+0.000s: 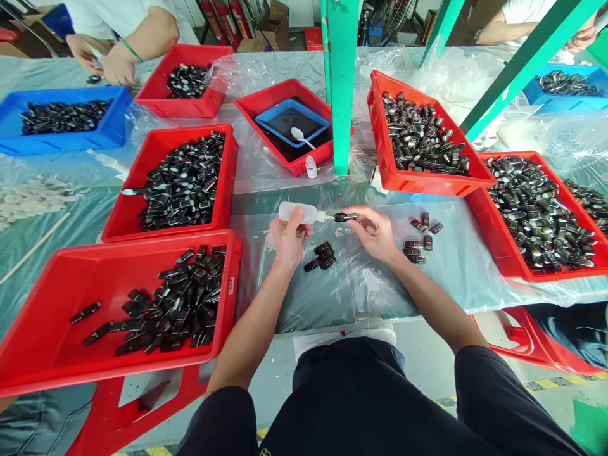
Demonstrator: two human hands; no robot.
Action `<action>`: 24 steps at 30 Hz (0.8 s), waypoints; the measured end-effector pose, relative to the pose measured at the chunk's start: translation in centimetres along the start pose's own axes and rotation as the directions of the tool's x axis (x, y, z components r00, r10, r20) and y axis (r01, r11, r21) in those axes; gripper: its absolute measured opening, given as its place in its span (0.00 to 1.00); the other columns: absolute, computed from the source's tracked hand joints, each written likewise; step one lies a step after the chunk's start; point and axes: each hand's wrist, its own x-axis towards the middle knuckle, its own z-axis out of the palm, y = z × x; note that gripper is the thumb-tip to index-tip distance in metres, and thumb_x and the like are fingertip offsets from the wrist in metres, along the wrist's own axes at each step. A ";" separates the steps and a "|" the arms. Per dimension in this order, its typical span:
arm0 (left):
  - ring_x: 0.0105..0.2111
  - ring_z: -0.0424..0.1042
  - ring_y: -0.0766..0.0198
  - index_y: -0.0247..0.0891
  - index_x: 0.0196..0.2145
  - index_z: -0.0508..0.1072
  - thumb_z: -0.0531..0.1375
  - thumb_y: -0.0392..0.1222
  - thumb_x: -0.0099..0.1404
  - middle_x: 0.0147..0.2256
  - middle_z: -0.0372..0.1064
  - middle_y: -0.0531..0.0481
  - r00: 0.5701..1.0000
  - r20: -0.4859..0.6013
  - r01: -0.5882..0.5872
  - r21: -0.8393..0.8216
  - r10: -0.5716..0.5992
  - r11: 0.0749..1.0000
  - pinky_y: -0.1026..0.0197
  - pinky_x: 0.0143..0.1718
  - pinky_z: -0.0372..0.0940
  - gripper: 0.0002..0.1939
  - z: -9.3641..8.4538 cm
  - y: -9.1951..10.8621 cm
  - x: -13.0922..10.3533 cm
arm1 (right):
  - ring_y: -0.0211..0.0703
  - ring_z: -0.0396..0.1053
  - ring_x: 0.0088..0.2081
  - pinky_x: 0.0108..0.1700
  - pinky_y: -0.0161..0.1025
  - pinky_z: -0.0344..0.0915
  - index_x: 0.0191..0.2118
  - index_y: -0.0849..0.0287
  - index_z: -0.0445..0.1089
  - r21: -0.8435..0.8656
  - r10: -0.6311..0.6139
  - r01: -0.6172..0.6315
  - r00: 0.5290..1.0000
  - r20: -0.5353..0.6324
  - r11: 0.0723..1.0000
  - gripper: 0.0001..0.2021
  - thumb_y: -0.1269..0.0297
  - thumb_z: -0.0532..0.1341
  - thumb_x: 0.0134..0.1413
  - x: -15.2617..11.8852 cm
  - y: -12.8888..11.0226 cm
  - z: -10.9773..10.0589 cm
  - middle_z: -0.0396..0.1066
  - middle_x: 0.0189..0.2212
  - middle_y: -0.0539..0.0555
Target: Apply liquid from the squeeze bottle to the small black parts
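My left hand is closed around a translucent white squeeze bottle, which lies sideways with its thin yellowish nozzle pointing right. The nozzle tip is at the left end of a small glossy black part. Pinched between the fingers of my right hand, that part is held level above the table. Below and between my hands rests a small cluster of black parts on the plastic sheet. Several more loose dark parts lie to the right of my right hand.
Red bins of black parts stand at the left, with another red bin at the right. A green post rises ahead, beside a small bottle and a tray with a spoon. Another person's hands are at the upper left.
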 end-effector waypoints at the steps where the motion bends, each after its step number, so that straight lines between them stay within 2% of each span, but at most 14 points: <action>1: 0.16 0.63 0.71 0.37 0.25 0.74 0.75 0.63 0.53 0.17 0.63 0.55 1.000 0.000 -0.001 -0.002 0.001 1.000 0.66 0.17 0.54 0.27 0.0 0.0 0.0 | 0.41 0.69 0.31 0.30 0.39 0.65 0.49 0.53 0.79 0.000 0.002 -0.002 1.000 -0.002 1.000 0.17 0.46 0.63 0.66 0.0 0.0 0.0 0.76 0.33 0.53; 9: 0.16 0.62 0.71 0.36 0.26 0.75 0.75 0.64 0.52 0.17 0.64 0.54 1.000 -0.026 0.003 -0.015 -0.003 1.000 0.65 0.17 0.52 0.27 0.3 0.0 -0.2 | 0.39 0.68 0.29 0.30 0.39 0.64 0.49 0.53 0.79 0.016 0.007 -0.006 1.000 -0.019 1.000 0.18 0.45 0.64 0.66 -0.1 0.1 0.2 0.77 0.33 0.52; 14: 0.17 0.63 0.70 0.36 0.26 0.75 0.75 0.63 0.53 0.18 0.65 0.54 0.998 -0.054 0.020 -0.027 -0.021 0.999 0.64 0.17 0.54 0.26 0.7 0.0 -0.5 | 0.39 0.66 0.28 0.29 0.39 0.62 0.49 0.53 0.78 0.040 0.041 -0.039 0.998 -0.047 0.998 0.18 0.45 0.66 0.64 -0.2 0.5 0.5 0.74 0.30 0.50; 19: 0.17 0.65 0.70 0.35 0.27 0.75 0.75 0.62 0.54 0.18 0.66 0.53 0.999 -0.039 0.002 -0.073 -0.005 0.997 0.64 0.18 0.54 0.27 0.6 0.0 -0.6 | 0.37 0.64 0.26 0.29 0.38 0.60 0.49 0.54 0.77 0.073 0.039 -0.035 0.998 -0.051 0.997 0.17 0.47 0.66 0.65 -0.4 0.6 0.8 0.71 0.26 0.48; 24: 0.18 0.65 0.69 0.35 0.27 0.76 0.75 0.62 0.53 0.19 0.66 0.53 0.998 -0.031 0.051 -0.092 -0.054 0.994 0.64 0.18 0.56 0.26 0.5 -0.1 -0.5 | 0.37 0.65 0.26 0.30 0.38 0.61 0.49 0.54 0.78 0.074 0.040 -0.036 0.998 -0.054 0.997 0.16 0.48 0.66 0.64 -0.4 0.6 0.6 0.71 0.26 0.47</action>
